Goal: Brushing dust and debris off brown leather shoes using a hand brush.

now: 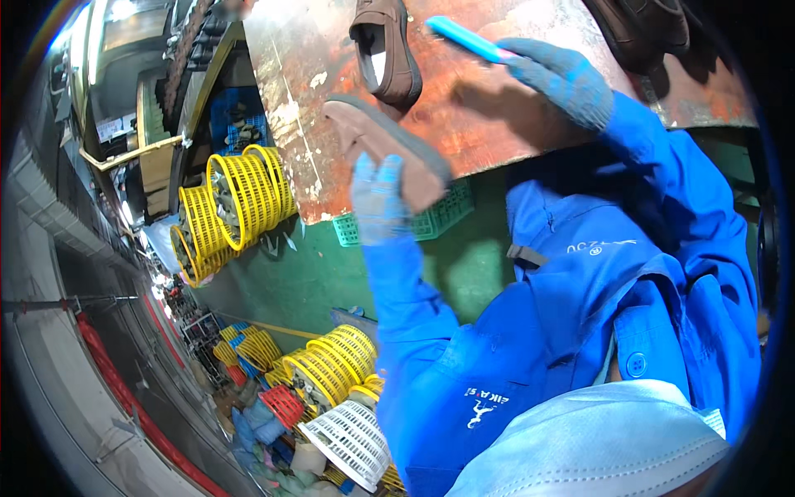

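Left hand [377,199] is gripping a shoe [385,149] at the surface [497,124] edge, right hand [555,74] is holding a brush [468,39]; a loose grip could be dropping the shoe.

The left hand [377,199] wore a pale blue glove and gripped a brown shoe [389,149] with a grey sole; the right hand [559,79], at one o'clock, wore a speckled darker blue glove and held a bright cyan brush [468,39]; the worktable [497,108] was rust-red, blotched white; yellow baskets [244,195] stood at nine o'clock; the floor [298,282] was green.
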Demonstrator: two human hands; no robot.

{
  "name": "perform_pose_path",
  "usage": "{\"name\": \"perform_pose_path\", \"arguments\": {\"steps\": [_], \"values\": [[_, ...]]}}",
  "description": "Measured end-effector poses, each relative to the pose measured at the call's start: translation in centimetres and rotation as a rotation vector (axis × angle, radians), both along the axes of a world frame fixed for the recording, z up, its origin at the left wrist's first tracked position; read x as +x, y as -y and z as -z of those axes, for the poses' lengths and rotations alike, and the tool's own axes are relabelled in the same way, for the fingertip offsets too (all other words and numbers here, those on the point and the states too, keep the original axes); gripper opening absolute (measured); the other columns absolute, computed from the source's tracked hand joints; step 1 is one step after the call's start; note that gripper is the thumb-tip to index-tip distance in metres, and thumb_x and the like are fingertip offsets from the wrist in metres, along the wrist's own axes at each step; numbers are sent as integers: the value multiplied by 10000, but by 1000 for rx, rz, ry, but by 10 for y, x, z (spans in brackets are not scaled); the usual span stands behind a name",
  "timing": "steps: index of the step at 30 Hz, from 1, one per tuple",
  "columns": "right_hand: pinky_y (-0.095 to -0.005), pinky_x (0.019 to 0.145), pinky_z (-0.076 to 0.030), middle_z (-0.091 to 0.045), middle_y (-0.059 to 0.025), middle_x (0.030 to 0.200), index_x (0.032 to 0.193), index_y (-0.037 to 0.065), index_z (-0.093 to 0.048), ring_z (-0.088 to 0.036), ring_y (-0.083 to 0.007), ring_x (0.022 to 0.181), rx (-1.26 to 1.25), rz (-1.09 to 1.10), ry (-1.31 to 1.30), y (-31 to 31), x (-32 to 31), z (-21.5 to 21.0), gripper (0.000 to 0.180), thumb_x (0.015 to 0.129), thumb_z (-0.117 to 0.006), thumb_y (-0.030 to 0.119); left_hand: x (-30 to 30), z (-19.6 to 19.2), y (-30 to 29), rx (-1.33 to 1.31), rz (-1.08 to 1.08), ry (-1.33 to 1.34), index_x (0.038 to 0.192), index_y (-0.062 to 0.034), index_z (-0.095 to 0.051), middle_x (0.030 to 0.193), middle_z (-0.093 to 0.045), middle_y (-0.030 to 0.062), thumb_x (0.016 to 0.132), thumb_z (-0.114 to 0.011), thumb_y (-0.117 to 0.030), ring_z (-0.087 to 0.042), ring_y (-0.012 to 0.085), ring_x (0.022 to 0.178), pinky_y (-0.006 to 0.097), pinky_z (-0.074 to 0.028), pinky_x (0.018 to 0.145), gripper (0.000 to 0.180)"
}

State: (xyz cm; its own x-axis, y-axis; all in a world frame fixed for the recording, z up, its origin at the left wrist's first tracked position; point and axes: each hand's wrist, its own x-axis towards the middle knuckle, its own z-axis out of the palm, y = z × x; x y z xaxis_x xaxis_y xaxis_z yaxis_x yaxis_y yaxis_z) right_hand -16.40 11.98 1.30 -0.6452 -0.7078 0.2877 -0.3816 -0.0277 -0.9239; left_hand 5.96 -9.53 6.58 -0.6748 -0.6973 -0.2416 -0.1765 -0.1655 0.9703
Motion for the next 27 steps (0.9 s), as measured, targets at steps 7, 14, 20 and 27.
{"name": "perform_pose_path", "arguments": {"steps": [7,14,20,27], "values": [[-338,962,-478,-670,-148,1183,1320,23,-567,-630,-220,1094,137,162,135,-28,10,22,467,977,-595,340,-65,-36,44,-1574,152,428,1103,-15,-610,921,-667,198,819,-683,-300,-659,335,889,442,-500,760,409],[-351,936,-498,-676,-189,1151,1289,24,-588,-657,-277,1067,60,189,140,-28,4,31,524,943,-624,416,-152,2,22,-1477,203,1034,1174,-76,-643,1019,-674,218,775,-691,-373,-626,404,1002,479,-493,862,500],[-344,926,-494,-683,-160,1124,1282,25,-598,-653,-241,1036,35,206,171,-42,-3,33,508,941,-637,399,-107,10,-15,-498,142,225,1007,-26,-681,903,-705,126,873,-658,-239,-678,238,828,368,-545,728,252],[-310,918,-486,-687,-110,1107,1254,-5,-616,-615,-158,1033,-129,34,454,-52,12,8,413,965,-631,290,-75,30,-105,476,152,60,1084,-16,-621,865,-667,82,898,-688,-196,-636,167,653,275,-506,465,268]]}}
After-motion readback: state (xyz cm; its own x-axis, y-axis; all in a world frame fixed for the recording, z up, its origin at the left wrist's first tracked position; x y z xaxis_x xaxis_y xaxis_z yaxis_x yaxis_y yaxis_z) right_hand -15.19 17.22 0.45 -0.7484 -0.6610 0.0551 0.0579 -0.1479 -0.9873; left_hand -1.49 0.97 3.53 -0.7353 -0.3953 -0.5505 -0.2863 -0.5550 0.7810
